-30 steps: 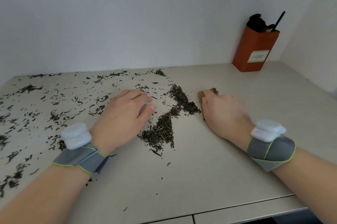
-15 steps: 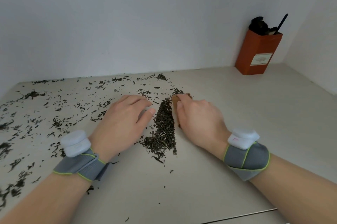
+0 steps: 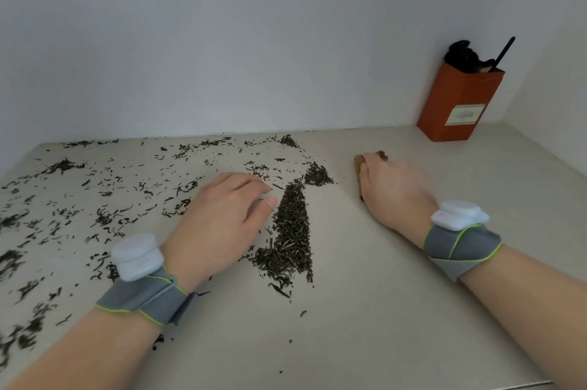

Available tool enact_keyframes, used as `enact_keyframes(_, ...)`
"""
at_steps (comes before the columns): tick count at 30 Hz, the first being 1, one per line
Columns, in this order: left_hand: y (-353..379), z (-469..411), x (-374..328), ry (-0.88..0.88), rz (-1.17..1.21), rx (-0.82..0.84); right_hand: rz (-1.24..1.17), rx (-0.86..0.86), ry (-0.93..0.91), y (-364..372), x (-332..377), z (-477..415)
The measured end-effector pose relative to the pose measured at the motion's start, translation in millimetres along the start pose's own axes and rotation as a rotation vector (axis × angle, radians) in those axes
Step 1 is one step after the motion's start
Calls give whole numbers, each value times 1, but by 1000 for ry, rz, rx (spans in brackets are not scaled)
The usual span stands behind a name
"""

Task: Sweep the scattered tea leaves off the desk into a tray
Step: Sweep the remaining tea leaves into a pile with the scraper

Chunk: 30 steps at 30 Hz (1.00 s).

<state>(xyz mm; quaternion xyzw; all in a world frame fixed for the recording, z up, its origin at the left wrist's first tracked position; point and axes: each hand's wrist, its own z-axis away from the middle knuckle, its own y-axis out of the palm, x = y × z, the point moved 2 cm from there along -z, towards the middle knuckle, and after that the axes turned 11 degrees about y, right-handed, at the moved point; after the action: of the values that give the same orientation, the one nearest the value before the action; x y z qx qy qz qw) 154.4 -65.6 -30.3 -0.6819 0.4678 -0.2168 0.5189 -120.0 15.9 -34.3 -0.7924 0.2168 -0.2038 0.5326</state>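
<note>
A dense ridge of dark tea leaves [image 3: 290, 230] lies on the beige desk [image 3: 365, 310] between my hands, with a smaller clump [image 3: 317, 174] at its far end. Loose tea leaves [image 3: 104, 208] are scattered over the desk's left half. My left hand [image 3: 222, 218] rests palm down, fingers together, just left of the ridge, holding nothing. My right hand [image 3: 392, 191] is well right of the ridge, closed over a small brown wooden scraper [image 3: 359, 164] whose far end shows beyond my fingers. No tray is in view.
An orange box [image 3: 457, 103] with dark items and a black stick in it stands at the back right corner against the white wall. Both wrists wear grey bands with white devices. The desk's front edge [image 3: 524, 385] runs at the bottom right.
My right hand pushed the scraper left against the leaves, packing them into a narrow ridge, then drew back to the right. My left hand stayed put.
</note>
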Motion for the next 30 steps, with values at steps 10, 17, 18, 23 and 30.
enact_keyframes(10,-2,-1,-1,-10,13,-15,-47,-62,-205,9,74,10)
enact_keyframes(17,-4,0,-1,-9,9,-16,-144,-28,-269,-1,84,23)
enact_keyframes(18,-4,0,0,-12,8,-14,-186,-13,-241,-3,80,22)
enact_keyframes(23,-4,1,1,-9,-1,-1,-215,45,-29,-6,42,-6)
enact_keyframes(30,-1,0,1,-14,-8,-4,-21,16,46,12,12,-48)
